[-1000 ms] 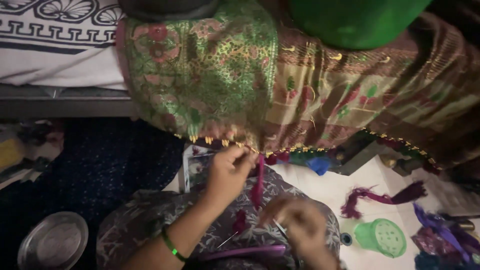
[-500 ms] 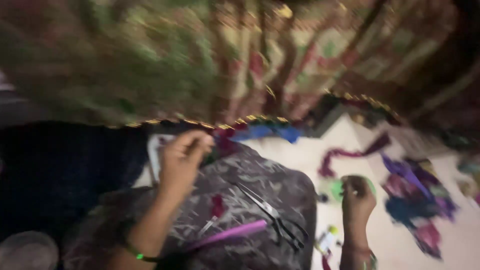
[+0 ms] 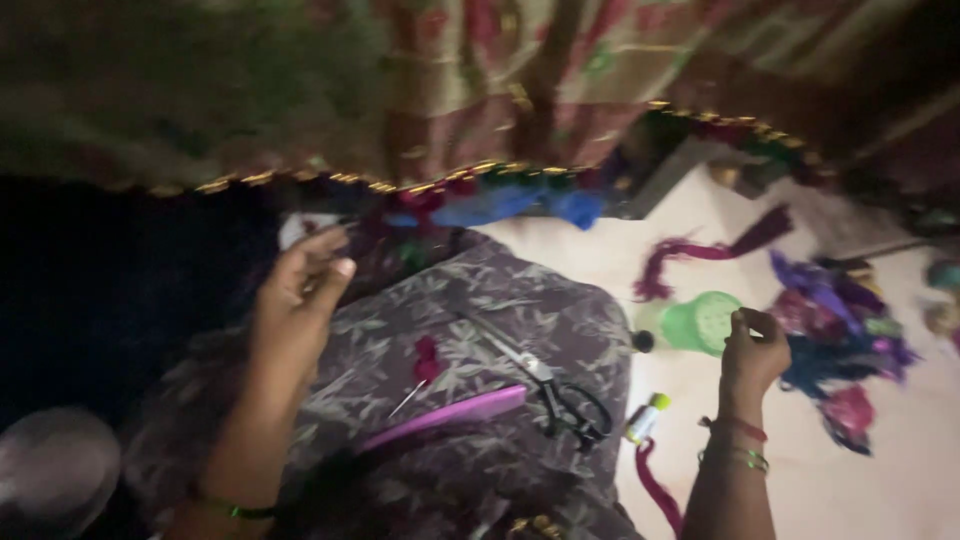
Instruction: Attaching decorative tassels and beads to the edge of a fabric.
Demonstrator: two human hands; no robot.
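Note:
My left hand (image 3: 300, 300) is raised over my lap just under the gold-beaded hem (image 3: 440, 183) of a hanging green and red patterned cloth (image 3: 480, 80). Its fingers are pinched together, and blur hides whether anything is between them. My right hand (image 3: 755, 352) reaches out to the floor on the right, its fingertips closed on the edge of a green round container (image 3: 700, 322). Lying on the grey leaf-print fabric over my lap (image 3: 500, 320) are scissors (image 3: 548, 385), a pink-purple stick (image 3: 450, 415), a needle (image 3: 408, 398) and a small red tuft (image 3: 428, 358).
On the pale floor (image 3: 900, 480) to the right lie a heap of coloured thread tassels (image 3: 840, 330), a purple tassel (image 3: 700, 250) and a small bottle with a yellow-green cap (image 3: 645, 418). A round metal dish (image 3: 50, 470) sits at the lower left. Blue cloth (image 3: 520, 205) lies under the hem.
My right hand left my lap and reached right to the green container. My left hand let go of the hem and dropped slightly. The view swung to the right.

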